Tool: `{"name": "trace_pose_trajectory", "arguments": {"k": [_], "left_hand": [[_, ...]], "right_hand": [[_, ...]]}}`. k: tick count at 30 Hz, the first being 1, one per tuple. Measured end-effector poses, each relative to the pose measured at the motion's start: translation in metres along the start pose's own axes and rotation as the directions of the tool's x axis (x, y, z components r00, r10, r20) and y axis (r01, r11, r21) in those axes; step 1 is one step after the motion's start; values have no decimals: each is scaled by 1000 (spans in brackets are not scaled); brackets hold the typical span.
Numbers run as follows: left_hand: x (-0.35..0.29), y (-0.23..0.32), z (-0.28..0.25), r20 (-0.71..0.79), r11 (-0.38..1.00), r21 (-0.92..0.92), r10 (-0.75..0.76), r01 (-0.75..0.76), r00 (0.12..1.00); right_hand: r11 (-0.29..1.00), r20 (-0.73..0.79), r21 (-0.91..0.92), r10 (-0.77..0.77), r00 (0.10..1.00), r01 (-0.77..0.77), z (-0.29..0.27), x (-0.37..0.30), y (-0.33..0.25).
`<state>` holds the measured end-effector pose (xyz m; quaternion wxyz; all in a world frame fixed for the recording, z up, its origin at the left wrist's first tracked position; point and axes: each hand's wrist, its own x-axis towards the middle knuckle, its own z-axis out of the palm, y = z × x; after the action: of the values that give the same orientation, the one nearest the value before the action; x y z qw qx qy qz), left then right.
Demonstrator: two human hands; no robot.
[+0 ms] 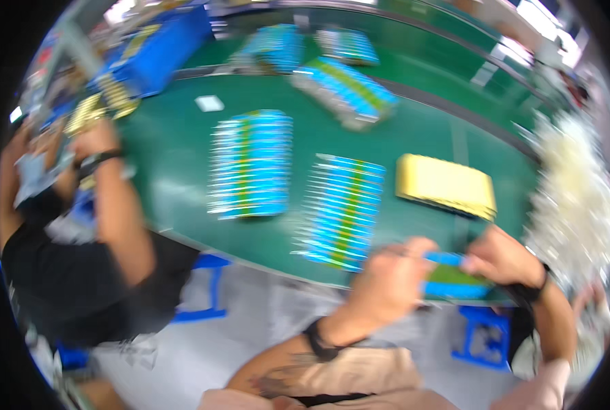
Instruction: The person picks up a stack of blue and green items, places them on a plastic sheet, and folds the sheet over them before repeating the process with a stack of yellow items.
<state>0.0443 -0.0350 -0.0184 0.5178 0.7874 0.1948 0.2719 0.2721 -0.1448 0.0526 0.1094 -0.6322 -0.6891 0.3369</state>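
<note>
At the table's front edge, my left hand point(395, 279) and my right hand point(502, 257) grip opposite ends of a flat blue-and-green packet point(455, 276). Both are closed on it, with some motion blur over the fingers. Just left of my left hand lies a fanned row of blue-and-green packets point(346, 212) with clear edges. A second overlapping row of packets point(254, 164) is farther left. Beyond my hands rests a stack of yellow cards or sheets point(446, 183), whose exact kind I cannot make out.
More bundled packets point(346, 89) lie toward the back of the green table point(175, 150). A pile of clear plastic wrappers point(573, 198) is at the right. On the left, a co-worker's arm point(120, 212) reaches to gold-coloured pieces point(86, 113) near a blue bin point(158, 55).
</note>
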Motion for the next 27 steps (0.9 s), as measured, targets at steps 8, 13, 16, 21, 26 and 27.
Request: {"name": "trace_pose_trajectory", "arguments": {"k": [8, 13, 16, 21, 26, 27], "left_hand": [[9, 1, 19, 44, 998, -61, 3, 0, 999], [-4, -56, -22, 48, 996, -80, -39, 43, 998], [2, 9, 9, 71, 971, 204, -142, 125, 987], [6, 31, 7, 330, 840, 409, 229, -357, 916], [2, 15, -6, 467, 697, 528, 238, -484, 852], [4, 15, -4, 487, 627, 523, 337, -577, 806]], "right_hand": [[920, -46, -148, 360, 932, -363, 11, -23, 8], [979, -222, -104, 147, 964, -173, 23, 1, -4], [961, -399, -177, 129, 908, -214, 40, -19, 11], [926, -396, -319, 62, 916, -201, 47, -24, 12], [900, -284, -424, -27, 958, -101, 63, -43, 1], [854, -312, -514, -101, 945, -78, 69, -43, 3]]}}
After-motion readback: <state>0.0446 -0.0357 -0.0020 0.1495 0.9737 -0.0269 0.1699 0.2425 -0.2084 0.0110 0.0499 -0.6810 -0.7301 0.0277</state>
